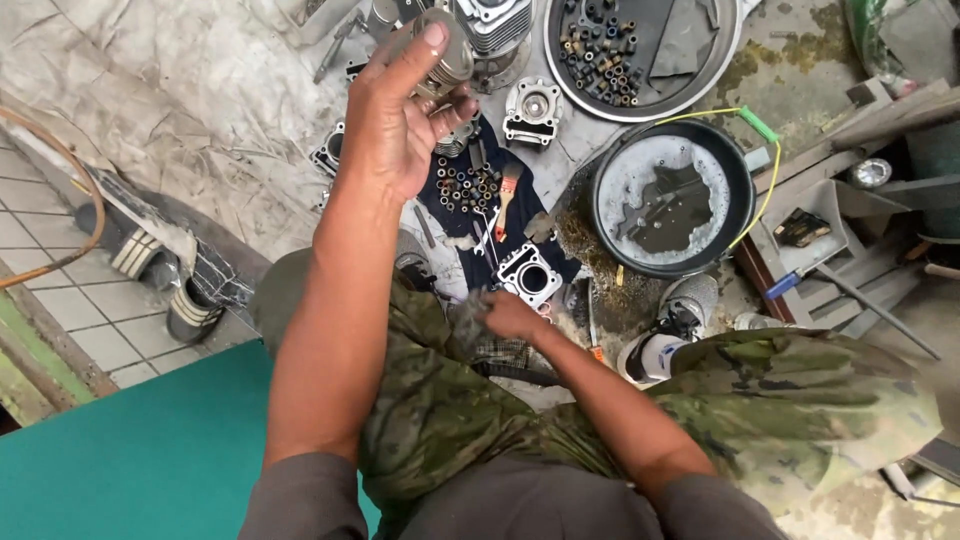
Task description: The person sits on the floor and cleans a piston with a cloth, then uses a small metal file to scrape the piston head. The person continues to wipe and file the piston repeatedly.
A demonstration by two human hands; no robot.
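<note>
Camouflage trousers [470,420] filled the near field, both forearms running out over the knees. Left hand [395,125] was raised highest in view, fingers [455,105] and thumb curled shut around a metal piston [445,55]; grip closed, part fully off the ground. Piston's long axis ran roughly up the frame and slightly rightward, crown end past the thumb tip, skirt end hidden in the palm. Right hand [510,315] sat lower, near the knee, fingers bunched closed on a dirty grey rag [470,315]. Piston lay well apart from the right hand, up and to its left; the left hand alone was in contact with it.

Outward from the hands: a square cylinder block [530,275] lay just above the right hand on a dark cloth [520,215], with a small brush [508,195] and scattered bolts and sockets [465,185] on the same cloth. A second casting [533,110] lay beside the finned engine [495,25] at the top. To the right stood a black basin [740,175] of cloudy liquid; above it a round metal tray [730,40] held small fasteners. White sneaker [665,330] rested on stained concrete.
</note>
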